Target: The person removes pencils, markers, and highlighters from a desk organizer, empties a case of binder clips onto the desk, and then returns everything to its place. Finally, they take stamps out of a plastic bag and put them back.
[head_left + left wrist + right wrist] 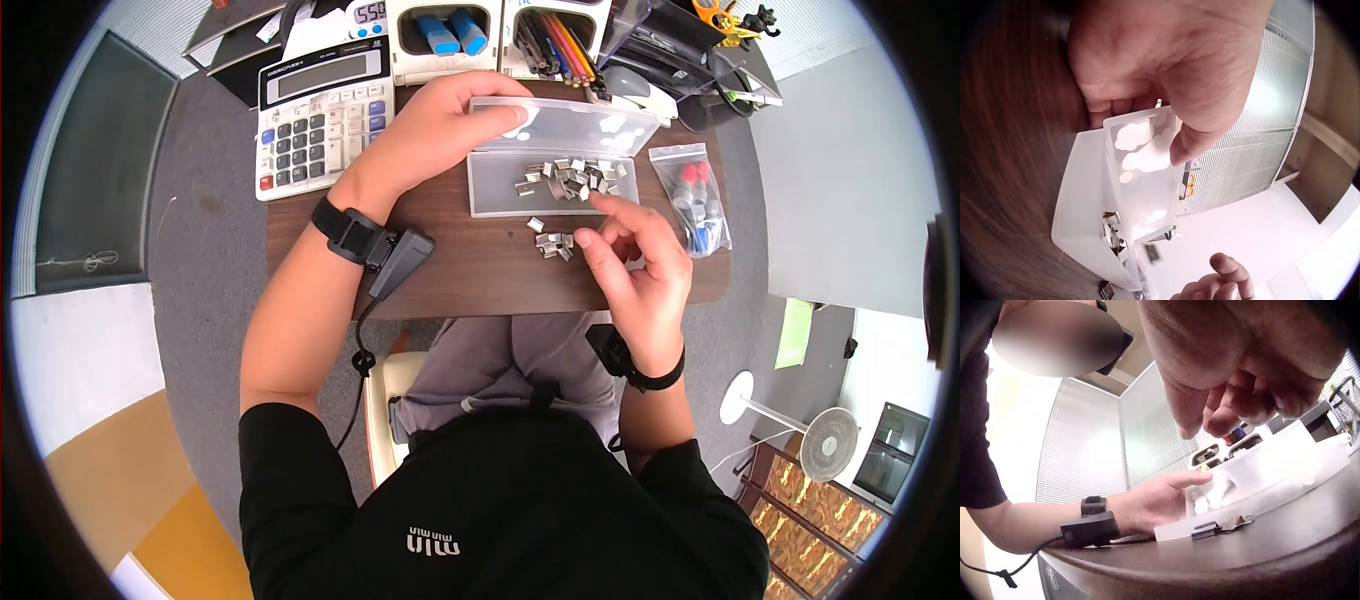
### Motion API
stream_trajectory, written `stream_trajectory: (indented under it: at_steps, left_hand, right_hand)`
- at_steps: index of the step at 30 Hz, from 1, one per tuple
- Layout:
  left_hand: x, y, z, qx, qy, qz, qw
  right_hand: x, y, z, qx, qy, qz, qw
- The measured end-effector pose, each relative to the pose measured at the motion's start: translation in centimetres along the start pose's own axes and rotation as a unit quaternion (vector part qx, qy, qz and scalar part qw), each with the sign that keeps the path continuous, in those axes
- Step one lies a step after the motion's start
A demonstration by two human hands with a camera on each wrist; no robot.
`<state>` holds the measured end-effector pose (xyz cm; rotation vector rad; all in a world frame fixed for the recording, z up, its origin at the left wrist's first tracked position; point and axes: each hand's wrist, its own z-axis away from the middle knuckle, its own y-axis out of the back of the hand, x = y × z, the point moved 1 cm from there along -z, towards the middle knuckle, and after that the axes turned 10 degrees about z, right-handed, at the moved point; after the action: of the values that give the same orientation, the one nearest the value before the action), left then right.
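My left hand [445,125] pinches the raised lid [565,125] of a clear plastic box [495,190], thumb on its inner face and fingers behind. Inside the box lies a heap of small bent silver metal clips [575,180]. Several more loose clips [553,246] lie on the table before it, with one clip [536,224] nearer the box's front wall. My right hand [645,265] hovers over the box's front right corner, thumb and forefinger apart, other fingers loosely bent. In the left wrist view a blurred small metal piece [1152,252] shows in mid-air between that hand and the box.
A calculator [325,120] stands left of the box on the brown table [450,285]. Behind are white holders with blue items [455,35] and pencils [560,45]. A zip bag [692,200] of small bottles lies to the right, a mesh pen cup [710,105] behind it.
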<state>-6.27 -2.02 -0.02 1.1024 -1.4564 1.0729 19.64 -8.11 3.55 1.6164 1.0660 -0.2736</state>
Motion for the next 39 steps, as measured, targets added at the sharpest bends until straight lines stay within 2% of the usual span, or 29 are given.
stream_trajectory:
  at_steps: [3,5,7,9,12,15,19,22,24,25,27,28,31,33,35,36,39]
  left_hand:
    - [0.0,0.2,-0.1,-0.01,-0.008,-0.017,1.0]
    - [-0.1,0.2,-0.1,-0.006,-0.01,-0.02,1.0]
    - [0.1,0.1,0.0,-0.004,-0.011,-0.021,1.0]
    - [0.3,-0.1,0.1,-0.004,-0.002,-0.017,1.0]
    - [0.1,-0.1,0.1,-0.002,0.0,-0.035,0.999]
    - [0.2,-0.2,0.1,0.004,0.005,-0.054,0.999]
    - [0.1,-0.4,0.2,0.012,0.003,-0.05,0.999]
    - [0.4,-0.4,0.2,0.008,0.019,-0.036,0.999]
    - [0.4,-0.3,0.2,0.01,0.014,-0.038,0.999]
    - [0.3,-0.3,0.2,0.01,0.015,-0.038,0.999]
    - [0.1,-0.2,0.1,0.01,0.004,-0.047,0.999]
    - [0.1,-0.3,0.2,0.01,0.004,-0.047,0.999]
    - [0.3,-0.2,0.3,0.01,0.008,-0.013,1.0]
    - [0.3,-0.2,0.2,0.005,-0.003,-0.042,0.999]
    - [0.2,-0.4,0.3,0.007,0.002,-0.035,0.999]
    - [0.3,-0.3,0.2,0.01,0.003,-0.032,0.999]
    - [0.3,-0.2,0.1,0.002,0.002,-0.04,0.999]
  right_hand:
    - [0.6,-0.5,0.5,0.0,0.003,0.007,1.0]
    - [1.4,-1.1,1.0,-0.06,0.016,0.047,0.997]
    - [1.7,-1.3,1.6,-0.059,0.0,0.062,0.996]
    - [2.3,-1.0,2.0,-0.051,0.023,0.108,0.993]
    - [2.4,-0.4,2.3,-0.061,0.05,0.085,0.993]
    - [1.8,0.2,2.7,-0.061,0.003,0.096,0.994]
    - [2.1,0.6,3.1,-0.065,0.001,0.111,0.992]
    - [1.9,1.1,2.5,-0.104,-0.01,0.074,0.992]
    - [1.8,1.2,2.2,-0.174,-0.036,0.064,0.982]
    - [1.8,1.0,1.9,-0.175,-0.036,0.062,0.982]
    - [1.8,0.6,1.1,-0.059,-0.04,-0.023,0.997]
    - [1.6,0.4,0.9,-0.059,-0.04,-0.024,0.997]
    - [1.0,0.1,0.0,0.048,-0.009,0.006,0.999]
    - [1.8,-0.4,0.6,0.034,-0.011,0.004,0.999]
    - [2.6,-0.6,1.1,-0.028,-0.011,0.03,0.999]
    - [2.3,-0.6,1.1,-0.051,-0.038,0.043,0.997]
    - [2.1,-0.7,1.2,-0.048,0.0,0.111,0.993]
